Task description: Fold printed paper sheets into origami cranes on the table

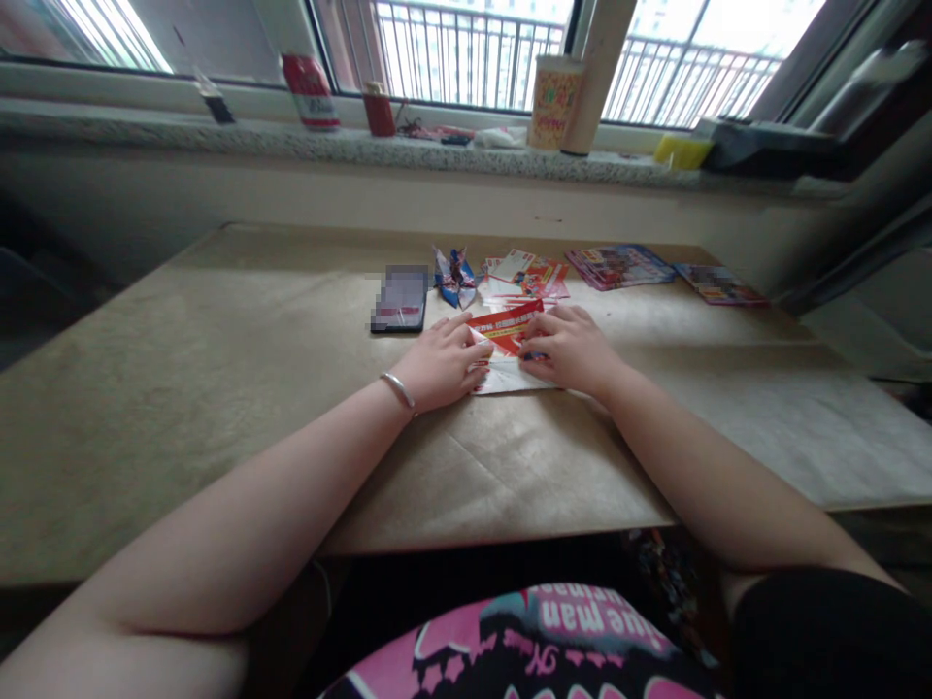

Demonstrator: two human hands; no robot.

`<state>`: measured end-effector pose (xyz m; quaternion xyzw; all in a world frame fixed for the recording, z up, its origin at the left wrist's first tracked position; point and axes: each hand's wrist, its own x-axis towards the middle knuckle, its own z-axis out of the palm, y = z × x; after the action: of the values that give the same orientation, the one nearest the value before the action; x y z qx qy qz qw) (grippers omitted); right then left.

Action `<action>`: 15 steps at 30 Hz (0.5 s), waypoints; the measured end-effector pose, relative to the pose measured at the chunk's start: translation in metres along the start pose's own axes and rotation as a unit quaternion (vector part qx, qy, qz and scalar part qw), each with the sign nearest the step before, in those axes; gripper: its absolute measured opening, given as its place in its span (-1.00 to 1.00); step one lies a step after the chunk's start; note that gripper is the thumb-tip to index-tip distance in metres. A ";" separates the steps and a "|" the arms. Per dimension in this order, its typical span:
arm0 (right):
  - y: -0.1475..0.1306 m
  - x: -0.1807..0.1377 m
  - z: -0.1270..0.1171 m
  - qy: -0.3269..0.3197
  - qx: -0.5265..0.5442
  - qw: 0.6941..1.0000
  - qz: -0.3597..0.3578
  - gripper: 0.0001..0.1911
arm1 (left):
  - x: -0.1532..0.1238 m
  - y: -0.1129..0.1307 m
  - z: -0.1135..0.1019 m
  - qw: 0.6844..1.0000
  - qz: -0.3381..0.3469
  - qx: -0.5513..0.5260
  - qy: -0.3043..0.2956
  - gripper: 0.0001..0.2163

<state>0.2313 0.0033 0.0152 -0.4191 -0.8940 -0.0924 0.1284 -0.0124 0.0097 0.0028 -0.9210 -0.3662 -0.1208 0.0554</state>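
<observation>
A red and white printed sheet of paper (508, 342) lies partly folded on the brown paper-covered table (218, 388). My left hand (439, 362) presses on its left side, fingers curled down onto the fold. On its right side rests my right hand (572, 347), fingers bent and pinching the paper's edge. A thin bracelet (398, 389) circles my left wrist. Just beyond the sheet stands a folded blue paper figure (454, 277).
A dark phone (400, 299) lies left of the figure. Loose printed leaflets (525, 276) and magazines (618, 265) spread at the back right. The window sill (291, 141) holds a red packet, a small red jar, a printed cup (554, 101) and a yellow object.
</observation>
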 end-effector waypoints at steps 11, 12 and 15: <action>0.008 -0.001 0.012 -0.021 -0.019 0.994 0.104 -0.29 | 0.004 -0.007 0.004 0.996 0.059 -0.068 -0.012 -0.68; 0.009 -0.001 0.012 -0.007 -0.020 0.992 0.126 -0.28 | 0.004 -0.006 0.005 0.995 0.051 -0.075 -0.034 -0.63; 0.011 0.000 0.010 0.017 -0.018 0.988 0.152 -0.42 | 0.004 -0.006 0.005 0.992 0.026 -0.090 -0.084 -0.51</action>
<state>0.2379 0.0129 0.0059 -0.5508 -0.8159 -0.0951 0.1482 -0.0127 0.0173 -0.0010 -0.9384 -0.3331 -0.0737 -0.0551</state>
